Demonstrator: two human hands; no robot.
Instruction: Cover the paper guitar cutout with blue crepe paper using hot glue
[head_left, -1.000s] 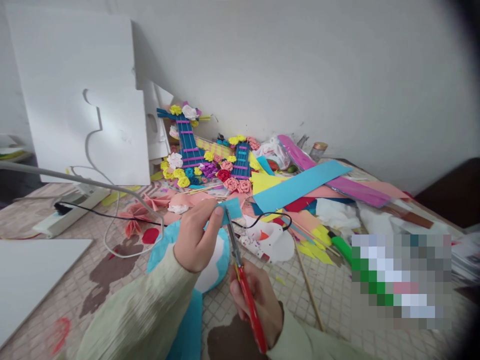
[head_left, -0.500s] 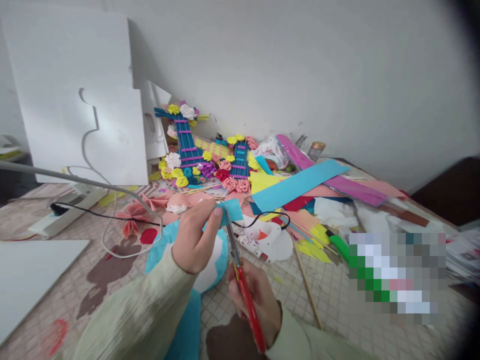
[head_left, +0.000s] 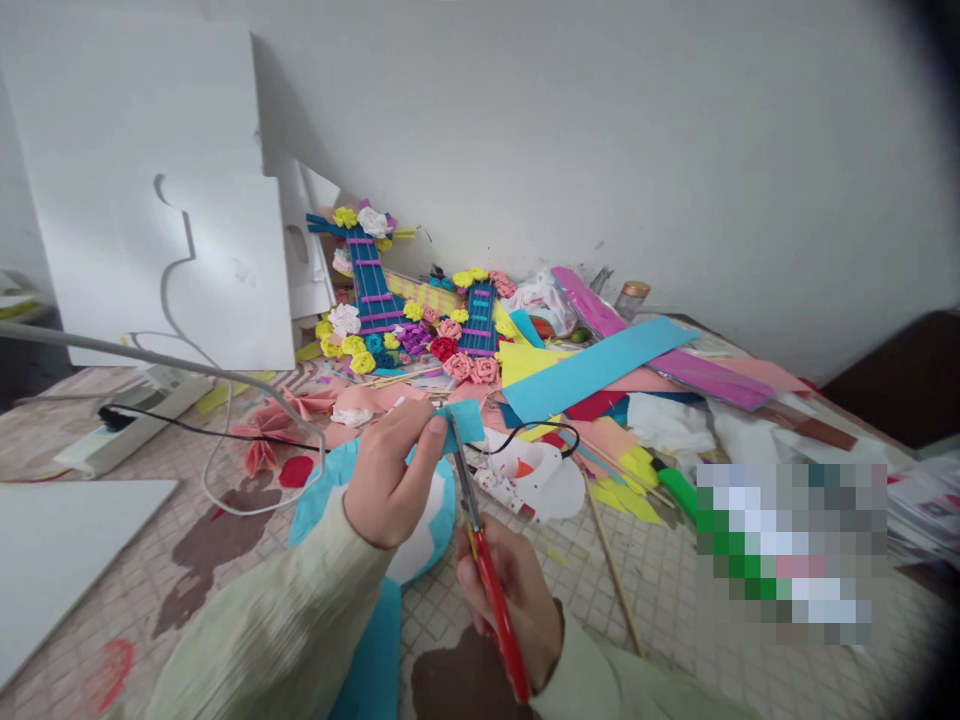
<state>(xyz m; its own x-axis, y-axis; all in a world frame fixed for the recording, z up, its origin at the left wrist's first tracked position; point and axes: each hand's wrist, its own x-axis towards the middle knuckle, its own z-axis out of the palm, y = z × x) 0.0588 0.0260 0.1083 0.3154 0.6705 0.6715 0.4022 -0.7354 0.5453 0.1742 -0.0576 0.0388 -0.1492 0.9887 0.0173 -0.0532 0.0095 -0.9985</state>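
Between its thumb and fingers my left hand (head_left: 391, 472) pinches a small piece of light-blue crepe paper (head_left: 466, 422). My right hand (head_left: 511, 590) is closed around the red handles of a pair of scissors (head_left: 491, 590). The scissor blades point up and away from me, and their tips lie across the blue paper just beside my left thumb. Under my left forearm lies a white shape with light-blue paper round its edge (head_left: 429, 545), partly hidden by the hand. A longer blue paper strip (head_left: 375, 650) hangs below it near the front.
Flower-covered blue guitar-like crafts (head_left: 369, 285) lean at the back. Blue strip (head_left: 600, 368) and magenta paper (head_left: 660, 360) lie right of them. A white glue gun (head_left: 544, 480) rests behind the scissors. A power strip (head_left: 135, 425), loose cables and a white board (head_left: 165, 230) stand left.
Hardly anything differs. Both hands, the scissors and the blue paper keep nearly the same pose; the whole view has shifted very slightly.
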